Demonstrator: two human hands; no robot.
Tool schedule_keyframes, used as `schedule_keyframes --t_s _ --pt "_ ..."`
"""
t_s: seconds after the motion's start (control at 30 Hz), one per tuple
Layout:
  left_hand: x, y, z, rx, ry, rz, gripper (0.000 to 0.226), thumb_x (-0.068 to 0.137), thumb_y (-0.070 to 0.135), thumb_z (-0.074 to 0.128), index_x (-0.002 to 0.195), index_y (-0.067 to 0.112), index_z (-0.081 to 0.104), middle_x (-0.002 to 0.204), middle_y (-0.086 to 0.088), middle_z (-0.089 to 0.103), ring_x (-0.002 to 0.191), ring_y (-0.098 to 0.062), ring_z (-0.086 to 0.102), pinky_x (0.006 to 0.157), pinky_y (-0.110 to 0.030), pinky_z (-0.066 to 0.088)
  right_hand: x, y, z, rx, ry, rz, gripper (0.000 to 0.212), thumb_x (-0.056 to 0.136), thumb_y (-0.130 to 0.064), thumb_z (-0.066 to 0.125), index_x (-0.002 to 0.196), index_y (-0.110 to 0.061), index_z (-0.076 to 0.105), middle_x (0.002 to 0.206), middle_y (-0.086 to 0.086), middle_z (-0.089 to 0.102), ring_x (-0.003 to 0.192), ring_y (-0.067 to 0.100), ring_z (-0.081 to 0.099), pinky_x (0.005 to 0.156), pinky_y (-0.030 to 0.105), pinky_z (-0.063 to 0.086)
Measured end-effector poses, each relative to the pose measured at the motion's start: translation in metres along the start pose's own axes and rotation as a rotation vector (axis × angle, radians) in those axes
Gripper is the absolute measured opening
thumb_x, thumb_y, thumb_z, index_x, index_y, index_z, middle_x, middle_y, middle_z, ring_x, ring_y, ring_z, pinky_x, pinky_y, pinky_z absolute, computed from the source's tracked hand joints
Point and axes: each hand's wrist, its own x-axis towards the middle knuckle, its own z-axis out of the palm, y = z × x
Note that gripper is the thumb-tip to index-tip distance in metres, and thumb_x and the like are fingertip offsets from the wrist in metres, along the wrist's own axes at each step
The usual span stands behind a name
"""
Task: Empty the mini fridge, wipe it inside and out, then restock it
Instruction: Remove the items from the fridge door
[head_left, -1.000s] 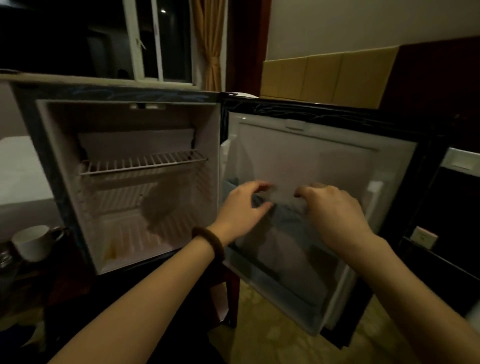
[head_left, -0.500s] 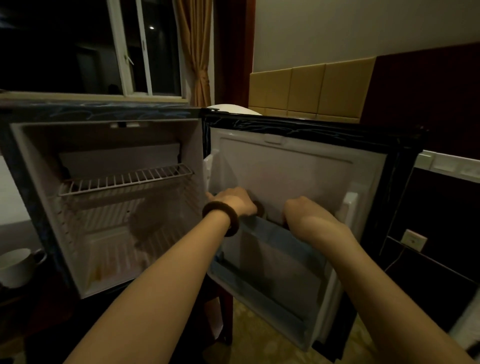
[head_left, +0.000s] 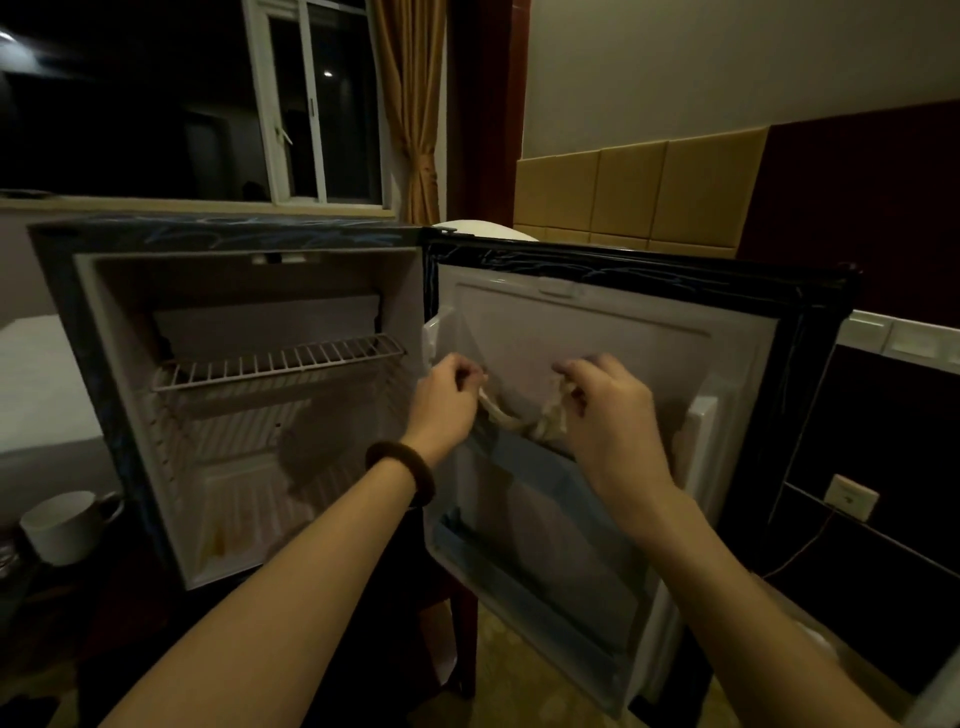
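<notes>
Standing open, the mini fridge (head_left: 249, 415) shows one wire shelf (head_left: 280, 361) inside, and its door (head_left: 597, 415) swings out to the right. Before the door's inner face, the left hand (head_left: 447, 400) and right hand (head_left: 613, 421) each pinch an end of a pale crumpled cloth (head_left: 540, 415) sagging between them, just above the blue door rack (head_left: 524, 462).
</notes>
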Motion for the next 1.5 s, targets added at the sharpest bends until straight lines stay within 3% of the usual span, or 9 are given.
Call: schedule_keyframes --t_s 0.07,0.17,0.4,0.7,0.97,1.1,1.23,1.33,1.5 --pt "-0.001 0.001 -0.006 -0.058 0.076 0.022 0.009 0.096 0.016 0.045 0.095 0.015 0.054 0.086 0.004 0.054 0.083 -0.012 0.052 0.064 -0.018 0.039 0.003 0.000 -0.001 0.072 0.158 -0.016 0.025 0.081 0.006 0.062 0.105 -0.001 0.066 0.099 0.010 0.063 0.086 0.013 0.058 0.075 0.003 0.036" --pt "-0.002 0.001 -0.013 -0.106 0.208 0.051 0.008 0.096 0.015 0.045 0.092 0.016 0.052 0.079 0.009 0.054 0.081 -0.014 0.056 0.066 -0.023 0.045 0.006 -0.003 0.001 0.167 0.249 -0.023 0.022 0.079 0.006 0.065 0.100 -0.001 0.067 0.093 0.007 0.064 0.084 0.007 0.054 0.076 0.007 0.042" --pt "-0.022 -0.019 -0.067 -0.127 0.394 0.125 0.006 0.092 0.011 0.052 0.090 0.015 0.055 0.078 0.010 0.057 0.076 -0.003 0.056 0.068 -0.017 0.046 0.007 -0.040 0.041 0.448 0.137 0.124 0.016 0.082 -0.001 0.065 0.096 -0.008 0.070 0.085 -0.007 0.059 0.074 0.008 0.060 0.071 0.014 0.048" --pt "-0.099 -0.113 -0.213 -0.037 0.479 -0.078 0.019 0.081 -0.002 0.065 0.076 0.017 0.061 0.070 0.007 0.061 0.061 0.009 0.056 0.062 -0.008 0.046 -0.030 -0.158 0.155 0.648 -0.266 0.174 0.007 0.080 -0.006 0.068 0.080 -0.012 0.071 0.074 0.000 0.065 0.070 0.010 0.059 0.062 0.007 0.038" --pt "-0.249 -0.195 -0.327 0.114 0.612 -0.444 0.021 0.080 0.003 0.068 0.077 0.023 0.064 0.079 -0.003 0.067 0.076 -0.014 0.062 0.071 -0.024 0.050 -0.100 -0.300 0.232 0.714 -0.774 0.024 0.008 0.085 -0.013 0.066 0.078 -0.018 0.067 0.069 -0.007 0.061 0.067 0.006 0.056 0.059 0.013 0.039" --pt "-0.334 -0.228 -0.355 0.197 0.700 -0.636 0.018 0.081 0.003 0.065 0.083 0.021 0.064 0.079 0.002 0.065 0.078 -0.012 0.061 0.069 -0.020 0.047 -0.169 -0.381 0.256 0.671 -1.008 -0.108 0.007 0.087 -0.021 0.064 0.080 -0.019 0.065 0.071 -0.006 0.062 0.069 0.010 0.060 0.066 0.030 0.051" --pt "-0.421 -0.256 -0.373 0.310 0.830 -0.818 0.013 0.080 0.011 0.067 0.080 0.023 0.066 0.080 0.003 0.067 0.079 -0.013 0.062 0.071 -0.029 0.050 -0.235 -0.447 0.268 0.628 -1.196 -0.237 0.005 0.087 -0.025 0.063 0.082 -0.023 0.064 0.078 -0.005 0.064 0.074 0.011 0.060 0.071 0.028 0.051" --pt "-0.479 -0.269 -0.382 0.378 0.895 -0.957 0.012 0.083 0.015 0.063 0.081 0.027 0.063 0.080 0.007 0.061 0.077 -0.011 0.058 0.065 -0.024 0.043 -0.281 -0.480 0.277 0.605 -1.314 -0.285 0.004 0.088 -0.022 0.062 0.086 -0.020 0.065 0.085 -0.002 0.067 0.080 0.015 0.063 0.074 0.029 0.052" --pt "-0.538 -0.288 -0.386 0.381 0.951 -1.117 0.013 0.086 0.016 0.058 0.084 0.028 0.062 0.081 0.009 0.059 0.082 -0.012 0.059 0.068 -0.027 0.047 -0.337 -0.506 0.290 0.517 -1.474 -0.354 0.008 0.090 -0.018 0.059 0.083 -0.020 0.061 0.081 -0.003 0.064 0.071 0.008 0.059 0.060 0.020 0.046"
